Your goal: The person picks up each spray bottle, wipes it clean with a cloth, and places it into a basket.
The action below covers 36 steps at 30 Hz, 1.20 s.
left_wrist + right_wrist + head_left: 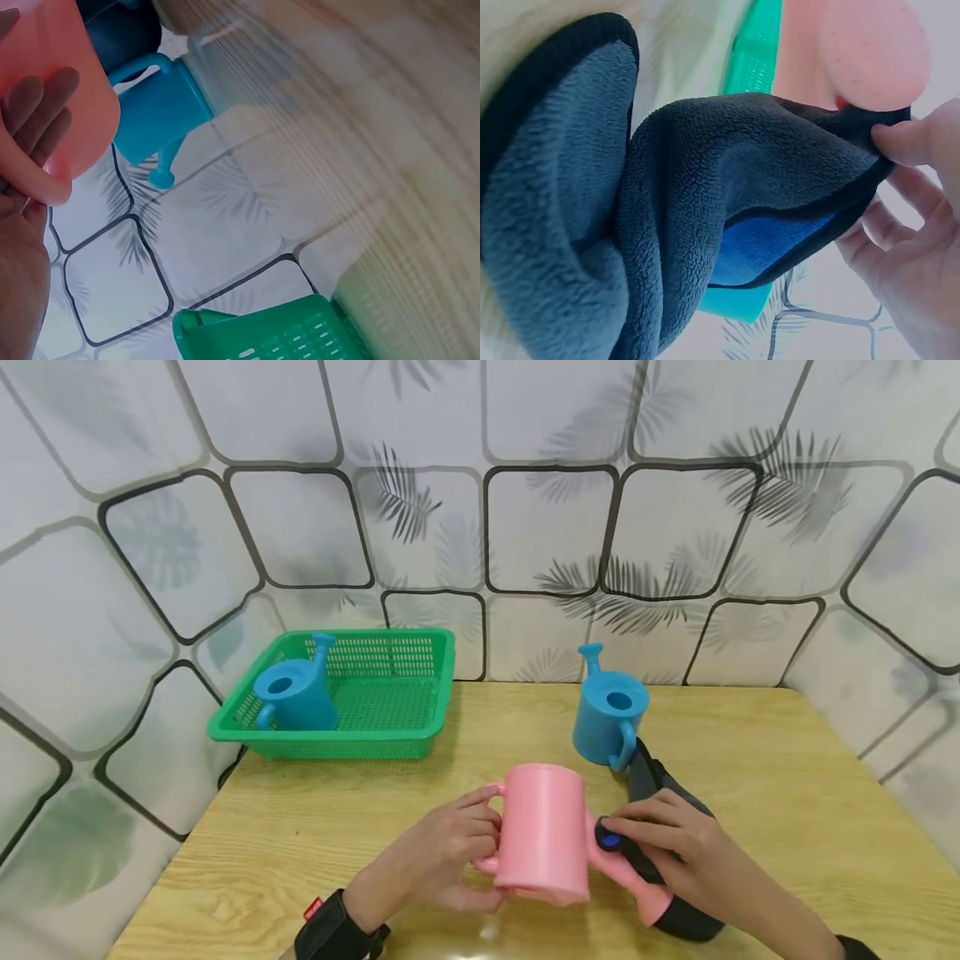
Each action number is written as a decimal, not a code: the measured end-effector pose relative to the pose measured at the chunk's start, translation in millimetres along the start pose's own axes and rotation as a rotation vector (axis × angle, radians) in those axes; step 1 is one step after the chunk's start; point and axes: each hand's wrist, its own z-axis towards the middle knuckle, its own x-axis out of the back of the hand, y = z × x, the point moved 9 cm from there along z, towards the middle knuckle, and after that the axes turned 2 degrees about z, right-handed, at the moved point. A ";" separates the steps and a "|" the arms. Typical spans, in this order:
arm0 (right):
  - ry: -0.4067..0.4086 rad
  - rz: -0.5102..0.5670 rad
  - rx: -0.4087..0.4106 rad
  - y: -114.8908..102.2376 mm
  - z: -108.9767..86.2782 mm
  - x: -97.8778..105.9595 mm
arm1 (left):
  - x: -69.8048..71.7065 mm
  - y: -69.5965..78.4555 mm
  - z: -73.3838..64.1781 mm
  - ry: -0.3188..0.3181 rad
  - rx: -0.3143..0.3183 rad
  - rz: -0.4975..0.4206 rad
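A pink watering can [543,835] lies on its side in the air above the table, its spout pointing right and down. My left hand [450,852] grips its handle, with fingers reaching through the loop in the left wrist view. At the spout, my right hand [682,847] pinches the edge of a dark grey cloth [690,165] with a black border and a blue underside. The cloth drapes around the spout and hangs in folds, while the round sprinkler head [874,52] shows beside the fingertips in the right wrist view.
Behind the cloth stands a blue watering can [600,727], upright on the wooden table [360,802]. At the back left, a green basket [390,743] holds another blue watering can [303,697]. A patterned curtain [547,527] encloses the table's back and sides.
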 end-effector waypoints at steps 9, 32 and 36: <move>-0.058 -0.011 0.043 -12.7 -11.7 4.5 | 1.6 -10.2 -7.1 0.006 0.042 0.017; -0.026 -0.039 0.110 -31.5 -5.7 -2.0 | 0.0 -6.4 -8.9 0.011 0.027 0.004; -0.014 -0.022 0.148 -33.8 -3.0 -5.2 | -1.2 -0.9 -5.8 0.006 0.002 0.005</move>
